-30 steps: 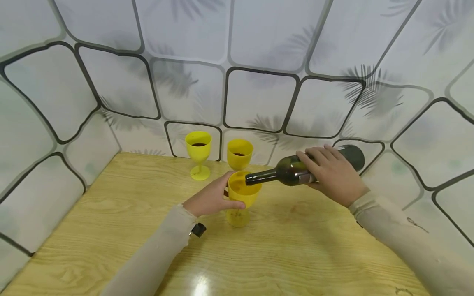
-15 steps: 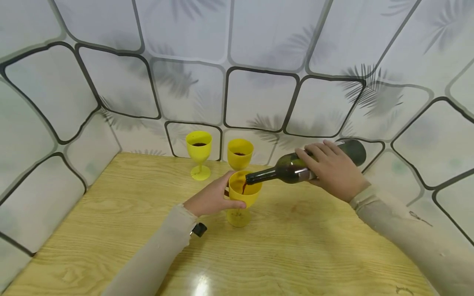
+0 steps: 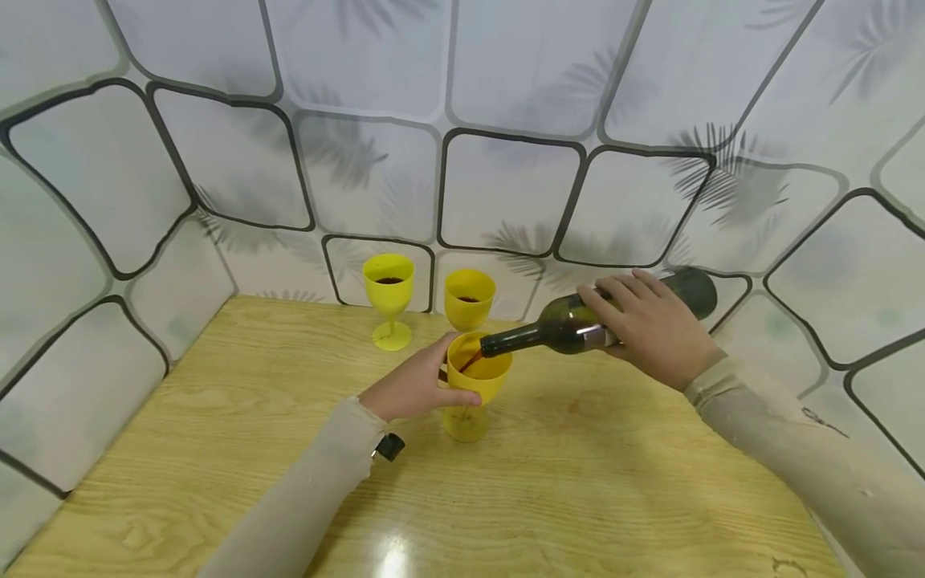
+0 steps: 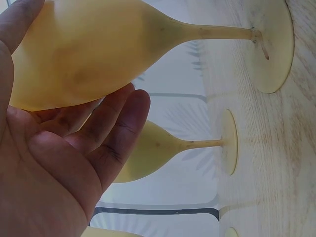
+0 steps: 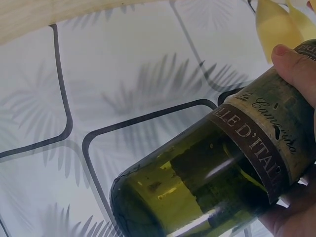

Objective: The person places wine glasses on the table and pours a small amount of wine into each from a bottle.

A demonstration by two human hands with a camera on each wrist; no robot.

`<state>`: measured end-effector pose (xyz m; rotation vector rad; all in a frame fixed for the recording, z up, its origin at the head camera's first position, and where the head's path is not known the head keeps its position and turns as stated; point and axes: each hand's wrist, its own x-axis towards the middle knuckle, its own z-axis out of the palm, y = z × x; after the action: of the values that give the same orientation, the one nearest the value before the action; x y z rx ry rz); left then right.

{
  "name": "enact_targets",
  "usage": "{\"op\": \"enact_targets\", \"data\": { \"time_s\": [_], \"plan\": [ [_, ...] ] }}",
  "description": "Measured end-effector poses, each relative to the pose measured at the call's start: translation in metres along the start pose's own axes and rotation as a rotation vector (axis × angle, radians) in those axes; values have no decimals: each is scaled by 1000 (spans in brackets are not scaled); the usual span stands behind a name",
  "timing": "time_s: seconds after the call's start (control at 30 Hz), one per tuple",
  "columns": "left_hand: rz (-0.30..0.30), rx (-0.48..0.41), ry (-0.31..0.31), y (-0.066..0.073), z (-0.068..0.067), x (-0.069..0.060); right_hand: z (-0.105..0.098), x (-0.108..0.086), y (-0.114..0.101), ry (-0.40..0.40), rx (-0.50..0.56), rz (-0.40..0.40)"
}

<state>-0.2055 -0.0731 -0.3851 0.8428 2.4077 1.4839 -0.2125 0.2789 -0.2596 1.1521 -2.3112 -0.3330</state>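
Observation:
In the head view my left hand point(image 3: 415, 385) holds a yellow goblet point(image 3: 486, 388) by its bowl, thumb in front; the goblet's foot stands on the table. My right hand point(image 3: 654, 325) grips a dark green wine bottle point(image 3: 567, 325) round its body. The bottle slants down to the left, its mouth over the goblet's rim. A thin stream of dark red liquid point(image 3: 471, 360) runs from it into the bowl. The right wrist view shows the bottle's label point(image 5: 269, 126) and its green glass base. From the left wrist, the held goblet's stem point(image 4: 217, 32) appears in full.
Behind the held goblet stand two more yellow goblets, a left one point(image 3: 389, 299) and a right one point(image 3: 470, 299), both with dark liquid inside. The wooden table point(image 3: 578, 482) meets a patterned wall point(image 3: 506, 193) at the back. A small black object point(image 3: 390, 446) sits at the left wrist.
The bottle's base has risen, steepening its tilt. A second ago no liquid showed at the mouth; a red stream now runs into the goblet. The left hand and goblet have stayed in place.

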Motion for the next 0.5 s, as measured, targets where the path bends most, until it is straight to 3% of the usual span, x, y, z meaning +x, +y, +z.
{"op": "enact_targets", "data": {
  "time_s": [0.5],
  "plan": [
    [-19, 3, 4, 1, 0, 0, -4, 1, -1, -4, -14, -14]
  ]
}}
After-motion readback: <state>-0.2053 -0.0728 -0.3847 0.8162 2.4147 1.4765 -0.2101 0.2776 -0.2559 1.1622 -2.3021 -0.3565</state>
